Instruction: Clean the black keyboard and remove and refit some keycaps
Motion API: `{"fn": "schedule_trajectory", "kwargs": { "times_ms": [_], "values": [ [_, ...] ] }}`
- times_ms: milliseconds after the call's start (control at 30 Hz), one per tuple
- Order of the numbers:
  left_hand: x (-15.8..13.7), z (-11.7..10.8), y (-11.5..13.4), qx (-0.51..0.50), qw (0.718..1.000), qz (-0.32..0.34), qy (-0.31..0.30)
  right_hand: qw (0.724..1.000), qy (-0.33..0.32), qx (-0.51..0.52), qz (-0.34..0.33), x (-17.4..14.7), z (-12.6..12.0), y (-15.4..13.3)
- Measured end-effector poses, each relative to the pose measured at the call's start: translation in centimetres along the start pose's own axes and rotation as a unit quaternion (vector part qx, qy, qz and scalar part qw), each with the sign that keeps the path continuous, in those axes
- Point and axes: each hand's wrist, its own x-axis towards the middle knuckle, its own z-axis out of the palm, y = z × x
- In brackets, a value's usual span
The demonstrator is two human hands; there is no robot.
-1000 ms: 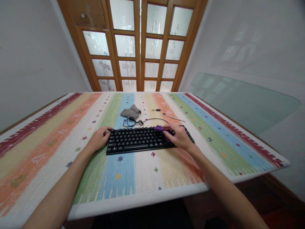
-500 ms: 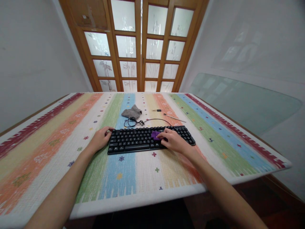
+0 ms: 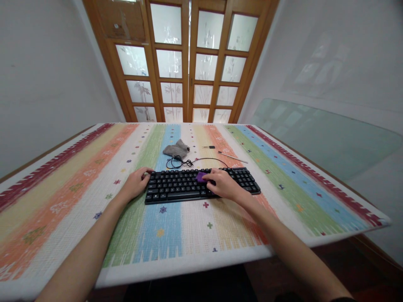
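Observation:
A black keyboard [image 3: 174, 184] lies on the striped tablecloth, its long side towards me. My left hand [image 3: 137, 182] grips its left end, the thumb and fingers closed around the upper left corner. On the keys right of the middle, my right hand [image 3: 223, 183] has its fingers closed on a soft purple piece [image 3: 200, 177] and presses it against the keyboard. Whether that piece is cloth or putty I cannot tell. Part of the keys is hidden under my right hand. The keyboard's black cable [image 3: 208, 159] lies behind it, partly coiled and tied.
Behind the cable rests a crumpled grey cloth [image 3: 176, 148]. To its right lie a small black-handled tool [image 3: 211, 147] and a thin pale stick with a dark brush-like end [image 3: 233, 157]. The table's front edge [image 3: 185, 266] is close to me; walls flank the table.
My right hand has slid the purple piece a little to the left and up along the keys. My left hand keeps its hold on the keyboard's left end. The view has shifted slightly.

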Motion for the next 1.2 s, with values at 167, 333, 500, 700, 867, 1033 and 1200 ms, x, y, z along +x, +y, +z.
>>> {"fn": "schedule_trajectory", "kwargs": {
  "times_ms": [167, 333, 500, 700, 867, 1033, 1200],
  "values": [
    [0.0, 0.1, -0.1, -0.001, 1.0, -0.003, 0.0, 0.999, -0.027, -0.014, -0.018, -0.9, 0.5, 0.0],
    [0.0, 0.1, -0.3, -0.001, 1.0, -0.003, -0.002, 0.999, -0.026, -0.021, -0.008, -1.2, 0.1, -0.5],
    [0.1, 0.1, -0.3, -0.003, 1.0, -0.003, -0.002, 0.999, 0.019, 0.015, 0.023, -0.7, -0.1, -0.4],
    [0.1, 0.2, -0.2, 0.002, 1.0, -0.002, -0.003, 0.997, 0.063, 0.033, 0.028, -0.3, 1.3, -0.7],
    [0.1, 0.1, -0.2, 0.0, 1.0, 0.001, 0.0, 1.0, 0.003, 0.008, -0.011, -0.4, 1.9, -1.2],
    [0.0, 0.1, -0.1, -0.002, 1.0, -0.003, -0.001, 1.0, -0.007, 0.0, -0.006, -0.4, 1.2, -1.6],
    [0.1, 0.1, -0.1, 0.001, 1.0, -0.004, -0.002, 0.999, 0.004, 0.037, 0.023, -0.1, 0.7, -1.4]
  ]
}}
